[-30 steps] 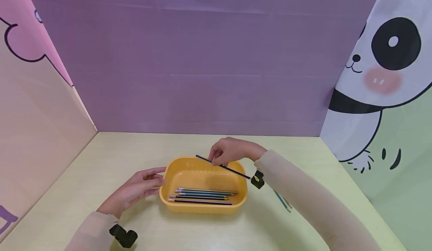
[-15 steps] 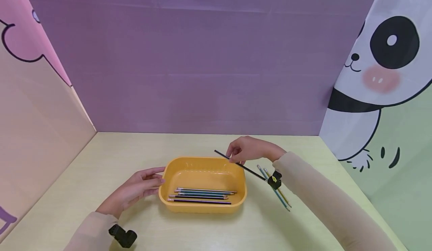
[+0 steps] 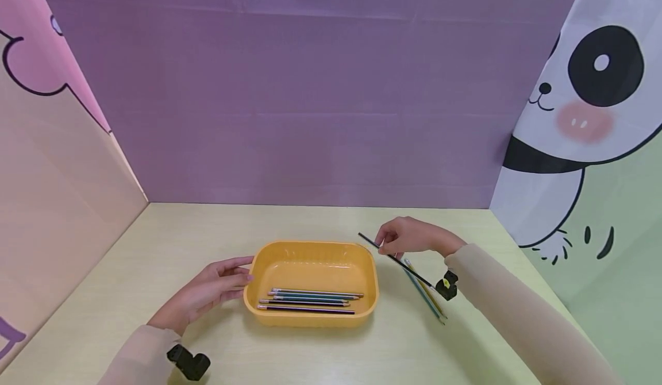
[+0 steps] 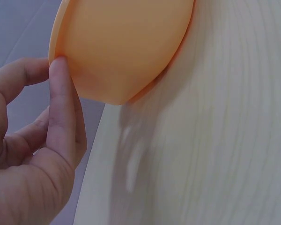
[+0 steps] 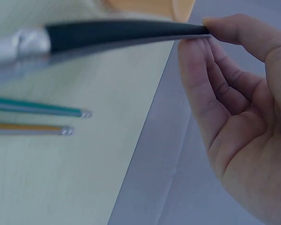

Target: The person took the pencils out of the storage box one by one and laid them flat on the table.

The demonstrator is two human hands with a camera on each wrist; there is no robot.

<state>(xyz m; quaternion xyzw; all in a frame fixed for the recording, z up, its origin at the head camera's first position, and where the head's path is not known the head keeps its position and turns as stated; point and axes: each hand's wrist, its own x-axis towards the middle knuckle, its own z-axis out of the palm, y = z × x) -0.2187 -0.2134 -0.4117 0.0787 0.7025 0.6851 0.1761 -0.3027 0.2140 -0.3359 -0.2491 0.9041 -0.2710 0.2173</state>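
My right hand (image 3: 414,237) pinches a black pencil (image 3: 413,272) between thumb and fingertips, to the right of a yellow plastic bin (image 3: 310,319). In the right wrist view the pencil (image 5: 122,35) crosses the upper part, its silvery end close to the camera. My left hand (image 3: 209,290) holds the bin's left rim; the left wrist view has thumb and finger on either side of the bin's (image 4: 126,42) edge. Several pencils (image 3: 310,300), dark, teal and silvery, lie side by side along the bin's near side.
Under the held pencil, a teal pencil (image 5: 37,108) and a yellow pencil (image 5: 28,129) lie close together on the pale wooden table (image 3: 289,356). A purple backdrop (image 3: 310,115) rises behind, with printed panels at both sides.
My right hand has carried the black pencil rightward from over the bin to beside it, above the two loose pencils. The left hand and the bin stay put.
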